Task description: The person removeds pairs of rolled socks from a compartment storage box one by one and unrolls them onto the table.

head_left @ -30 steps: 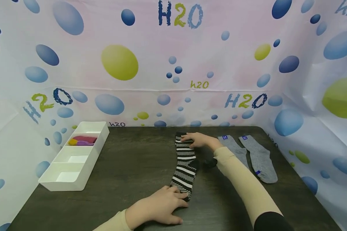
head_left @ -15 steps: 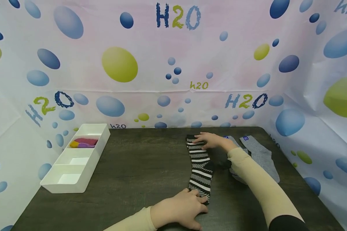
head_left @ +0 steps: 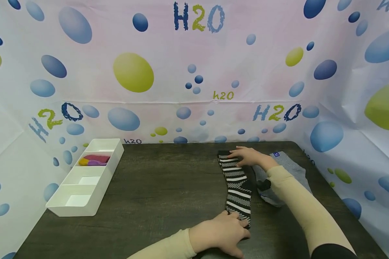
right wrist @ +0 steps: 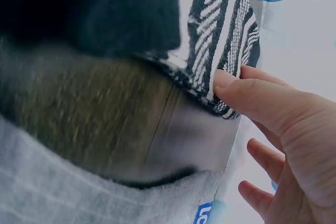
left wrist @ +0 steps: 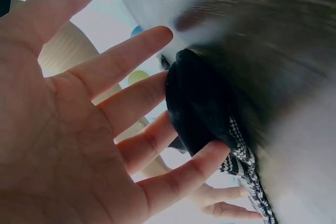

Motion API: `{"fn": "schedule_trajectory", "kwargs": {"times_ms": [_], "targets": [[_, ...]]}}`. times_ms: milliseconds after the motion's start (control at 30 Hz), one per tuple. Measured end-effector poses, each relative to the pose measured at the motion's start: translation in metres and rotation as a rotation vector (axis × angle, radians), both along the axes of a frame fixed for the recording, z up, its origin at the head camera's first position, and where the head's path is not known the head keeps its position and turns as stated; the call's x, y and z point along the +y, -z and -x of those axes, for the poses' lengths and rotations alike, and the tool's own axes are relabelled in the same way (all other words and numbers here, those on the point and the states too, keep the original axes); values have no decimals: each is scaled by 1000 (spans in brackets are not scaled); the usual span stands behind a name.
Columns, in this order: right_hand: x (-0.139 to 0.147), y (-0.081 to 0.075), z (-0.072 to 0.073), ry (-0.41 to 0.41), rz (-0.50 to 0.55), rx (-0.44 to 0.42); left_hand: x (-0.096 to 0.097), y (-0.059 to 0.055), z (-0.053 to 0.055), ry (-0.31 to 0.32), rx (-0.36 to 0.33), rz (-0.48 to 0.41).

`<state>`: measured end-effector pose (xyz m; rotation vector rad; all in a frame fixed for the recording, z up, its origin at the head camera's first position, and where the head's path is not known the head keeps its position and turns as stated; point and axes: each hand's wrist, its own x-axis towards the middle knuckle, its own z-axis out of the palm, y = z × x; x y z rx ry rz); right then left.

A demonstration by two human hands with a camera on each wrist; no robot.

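A black sock with white stripes (head_left: 235, 174) lies flat and lengthwise on the dark table, cuff at the far end. In the head view my left hand (head_left: 223, 233) rests its fingers on the near toe end. The left wrist view shows that hand (left wrist: 89, 119) with straight, spread fingers against the black toe (left wrist: 197, 100). My right hand (head_left: 250, 158) touches the cuff end from the right. In the right wrist view its thumb (right wrist: 247, 93) lies on the striped fabric (right wrist: 210, 40), with other fingers held apart. The right forearm partly hides two grey socks.
Right of the striped sock lie the grey socks (head_left: 290, 165), one with its blue label (right wrist: 203, 213) showing in the right wrist view. A white divided tray (head_left: 108, 180) stands at the left, with a colourful folded item (head_left: 94, 160) in one compartment. A patterned sheet hangs behind the table (head_left: 168, 180).
Both hands have slid the striped sock rightward across the table, close to the grey socks. The right forearm now covers more of the grey socks. The white tray stays in place.
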<state>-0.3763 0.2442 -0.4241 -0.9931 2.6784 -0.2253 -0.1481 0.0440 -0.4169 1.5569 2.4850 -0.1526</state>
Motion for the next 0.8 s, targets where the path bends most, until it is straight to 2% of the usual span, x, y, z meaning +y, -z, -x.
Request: {"fn": "schedule_trajectory", "kwargs": {"times_ms": [300,567,667,800], "targets": [[10,3,2,17,-1,7,13,0,3,-19,-15,26],[13,-2,0,49,28,5,7,-3,9,3,-61,-2],[15,-8,2,42,73,33,-1,-7,10,29,-42,-58],[14,-19,5,29,132,67,-9,-12,13,30,40,-151]]}}
